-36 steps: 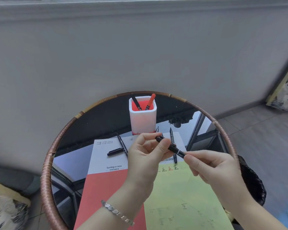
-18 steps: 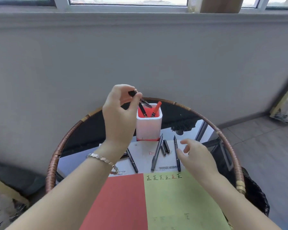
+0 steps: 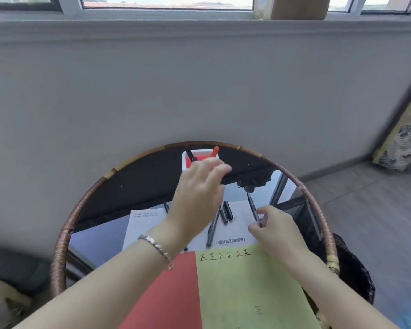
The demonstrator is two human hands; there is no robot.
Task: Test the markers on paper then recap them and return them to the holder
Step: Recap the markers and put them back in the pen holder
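Left grip [image 3: 199, 198] empty, fingers loose, just in front of white holder [image 3: 185, 160] at 12 o'clock on surface [image 3: 128, 186], red marker [image 3: 215, 151] standing in it; right grip [image 3: 277, 232] pinches near end of black marker [image 3: 252, 206] lying on white paper [image 3: 142, 224] toward 2 o'clock.

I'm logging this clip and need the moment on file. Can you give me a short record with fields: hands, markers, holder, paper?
left hand: fingers relaxed, holds nothing, in front of the holder
right hand: pinches the near end of a thin black marker
in holder: red marker, second black marker
loose on white sheet: two short black caps, one long marker
test marks: a row of characters on the green paper
table: round, woven rim
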